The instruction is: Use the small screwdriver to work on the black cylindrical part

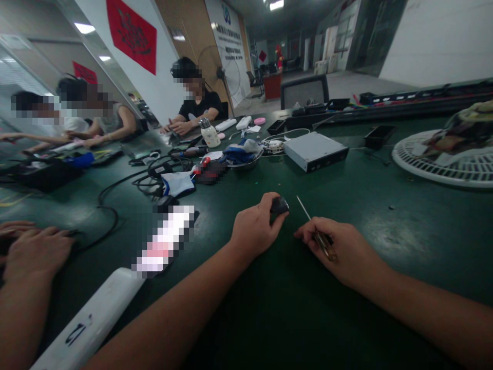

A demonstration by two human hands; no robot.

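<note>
Fingers [310, 229] of our right hand [341, 246] curl closed around the amber handle of a screwdriver [322, 244], whose thin steel shaft points away from us and up to the left, above the dark green desk [269, 318]. Its tip stops just beside, not touching, a small black object [279, 206] gripped in the curled fingers of our left hand [256, 228], its shape too hidden to name. To our left, another person's hand [36, 252] rests near a black cable [110, 218]. Farther ahead, a steel bowl [244, 164] holds blue and white cloth [241, 151], and a silver metal box [315, 150] lies to its right. Beyond the bowl, a white jar [210, 136] holds metal-tipped tools, while a shallow black tray [379, 136] sits near a round white fan guard [423, 167] bearing a patterned cloth [460, 131].
</note>
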